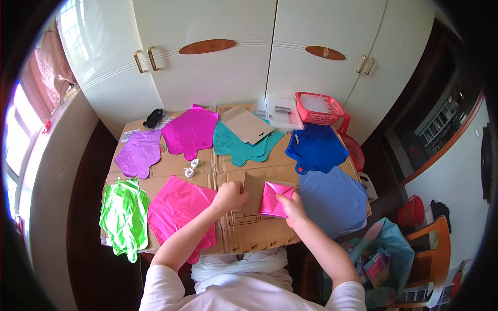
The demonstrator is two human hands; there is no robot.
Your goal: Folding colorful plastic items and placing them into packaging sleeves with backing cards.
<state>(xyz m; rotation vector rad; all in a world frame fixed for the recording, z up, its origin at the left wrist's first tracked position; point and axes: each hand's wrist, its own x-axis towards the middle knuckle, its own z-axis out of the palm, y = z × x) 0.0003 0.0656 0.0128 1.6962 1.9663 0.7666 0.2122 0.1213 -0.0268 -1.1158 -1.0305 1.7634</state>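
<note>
My right hand (293, 208) grips a folded pink foil packet (272, 199), thumb on top, against a brown card (253, 188) that shows behind it. My left hand (230, 196) is closed beside the card's left edge; what its curled fingers hold, if anything, is hidden. Left of that hand lies a flat hot-pink foil balloon (179, 210), partly under my left forearm. Beyond the hand are two small white ribbon rolls (192, 167). Flat light-blue foil balloons (330, 201) lie just right of my right hand.
Green (124, 215), purple (139, 153), magenta (191, 132), teal (233, 147) and dark-blue (317, 149) foil balloons cover the cardboard-topped table (259, 229). Brown cards (246, 124) sit on the teal ones. A red basket (319, 109) stands behind. A wooden chair (438, 259) holds a bag.
</note>
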